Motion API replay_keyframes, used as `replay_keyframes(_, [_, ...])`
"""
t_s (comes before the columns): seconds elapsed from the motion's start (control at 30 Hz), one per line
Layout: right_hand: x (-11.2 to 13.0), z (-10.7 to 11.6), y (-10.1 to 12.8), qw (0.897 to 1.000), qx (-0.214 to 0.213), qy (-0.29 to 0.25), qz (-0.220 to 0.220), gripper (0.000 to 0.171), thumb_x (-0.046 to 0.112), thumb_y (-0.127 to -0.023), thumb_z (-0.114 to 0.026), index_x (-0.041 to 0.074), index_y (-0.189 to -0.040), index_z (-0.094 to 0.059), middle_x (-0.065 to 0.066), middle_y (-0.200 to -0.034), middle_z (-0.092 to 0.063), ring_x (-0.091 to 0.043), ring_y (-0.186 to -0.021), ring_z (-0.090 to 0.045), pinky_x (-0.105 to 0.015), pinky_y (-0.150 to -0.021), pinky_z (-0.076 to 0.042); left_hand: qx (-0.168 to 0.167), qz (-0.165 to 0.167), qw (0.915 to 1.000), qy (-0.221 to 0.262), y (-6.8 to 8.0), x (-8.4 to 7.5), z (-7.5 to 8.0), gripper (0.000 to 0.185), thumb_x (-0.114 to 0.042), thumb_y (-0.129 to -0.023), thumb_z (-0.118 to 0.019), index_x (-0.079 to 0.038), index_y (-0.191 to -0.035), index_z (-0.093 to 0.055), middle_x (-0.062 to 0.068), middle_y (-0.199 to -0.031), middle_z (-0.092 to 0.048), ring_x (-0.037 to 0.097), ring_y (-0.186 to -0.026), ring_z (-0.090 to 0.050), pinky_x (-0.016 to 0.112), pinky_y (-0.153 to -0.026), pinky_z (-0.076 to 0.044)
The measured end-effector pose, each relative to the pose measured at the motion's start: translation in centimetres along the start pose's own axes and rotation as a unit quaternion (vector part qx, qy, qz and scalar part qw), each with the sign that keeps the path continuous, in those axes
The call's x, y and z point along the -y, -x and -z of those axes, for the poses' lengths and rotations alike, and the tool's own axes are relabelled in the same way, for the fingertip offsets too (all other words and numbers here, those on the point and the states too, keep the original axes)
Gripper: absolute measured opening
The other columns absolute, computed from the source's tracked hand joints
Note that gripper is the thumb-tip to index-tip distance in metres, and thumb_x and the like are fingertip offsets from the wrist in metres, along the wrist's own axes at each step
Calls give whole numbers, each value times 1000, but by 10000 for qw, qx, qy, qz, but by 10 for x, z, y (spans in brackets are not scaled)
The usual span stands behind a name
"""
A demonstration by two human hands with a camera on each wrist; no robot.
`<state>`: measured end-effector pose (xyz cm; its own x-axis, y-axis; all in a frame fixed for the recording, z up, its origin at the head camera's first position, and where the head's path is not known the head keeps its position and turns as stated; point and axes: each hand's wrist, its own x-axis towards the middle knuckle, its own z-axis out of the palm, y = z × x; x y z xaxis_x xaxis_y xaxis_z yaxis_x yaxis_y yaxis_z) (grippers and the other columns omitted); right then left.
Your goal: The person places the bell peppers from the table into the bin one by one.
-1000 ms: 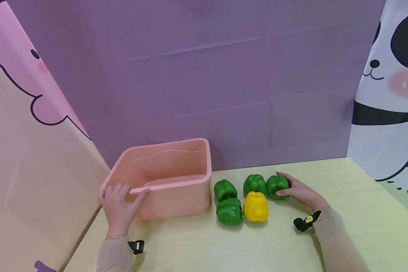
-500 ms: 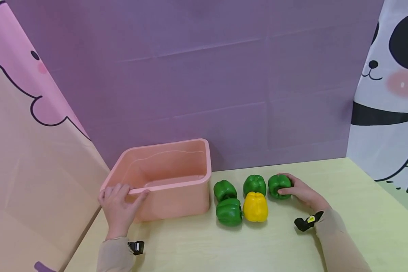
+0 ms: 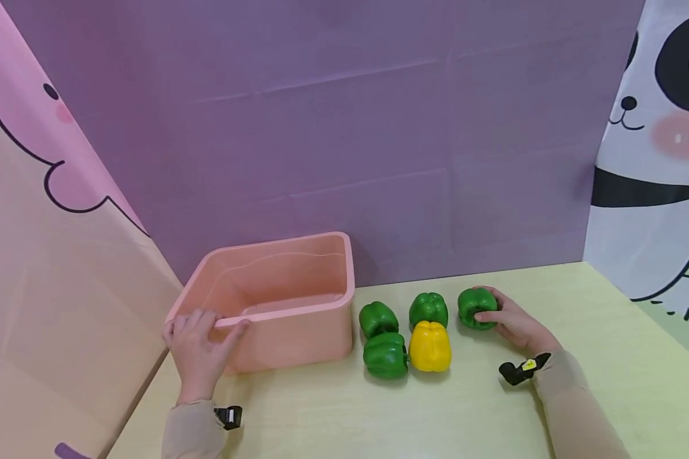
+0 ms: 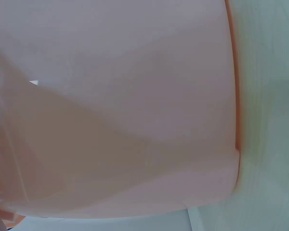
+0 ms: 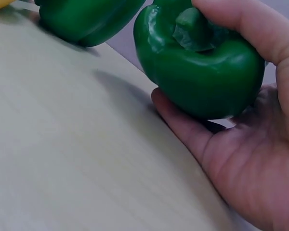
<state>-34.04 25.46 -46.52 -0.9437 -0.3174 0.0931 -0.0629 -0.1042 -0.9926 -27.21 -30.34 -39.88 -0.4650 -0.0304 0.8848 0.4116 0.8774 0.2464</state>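
The right hand (image 3: pixel 515 322) holds one green pepper (image 3: pixel 473 307) over the bench (image 3: pixel 436 421), the left hand (image 3: pixel 198 350) grips the pink tub's (image 3: pixel 301 338) edge, and three green peppers (image 3: pixel 385 355) and a yellow pepper (image 3: pixel 430 347) sit between, not picked up.

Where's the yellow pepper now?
In the head view, the yellow pepper sits right of the pink bin, left of the right hand, just in front of a green pepper.
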Motion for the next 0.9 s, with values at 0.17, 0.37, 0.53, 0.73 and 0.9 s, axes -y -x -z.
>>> replay_keyframes(0.17, [0,0,0,10000,14,-11,-14,49,-5,-86,-63,24,-121,-47,-1,-119,-45,-13,-102,-52,-23,-88,-47,-45,-18,10000,53,0,0,0,65,-72,-80,-57,-7,-77,-59,9,-75,-57,34,-78,-44,58,-89,-20])
replay_keyframes(0.37, [0,-2,0,10000,41,-22,28,50,-5,-85,-64,24,-121,-47,-2,-119,-45,-13,-101,-52,-23,-87,-47,-129,-48,9998,145,0,0,-1,65,-73,-79,-57,-8,-75,-58,8,-74,-58,32,-78,-43,58,-90,-19])
replay_keyframes(0.53, [3,-5,-1,9999,82,70,23,52,-4,-85,-64,23,-125,-45,-5,-121,-42,-15,-103,-50,-24,-88,-47,-182,-105,9997,94,-1,0,-2,67,-75,-79,-55,-9,-74,-58,8,-74,-58,31,-76,-43,57,-89,-20])
replay_keyframes(0.73, [10,-7,-2,9994,123,328,66,57,-3,-85,-65,20,-131,-41,-10,-126,-39,-17,-105,-49,-24,-88,-47,-261,-164,9995,62,-2,0,-3,68,-76,-79,-54,-8,-73,-57,8,-73,-57,31,-74,-42,58,-87,-21])
replay_keyframes(0.9, [19,-10,-2,9987,130,497,15,61,-1,-84,-67,15,-135,-37,-16,-129,-37,-20,-106,-49,-25,-88,-48,-248,-145,9996,40,-1,0,-2,68,-76,-79,-54,-8,-74,-58,8,-74,-57,31,-74,-42,58,-87,-21])
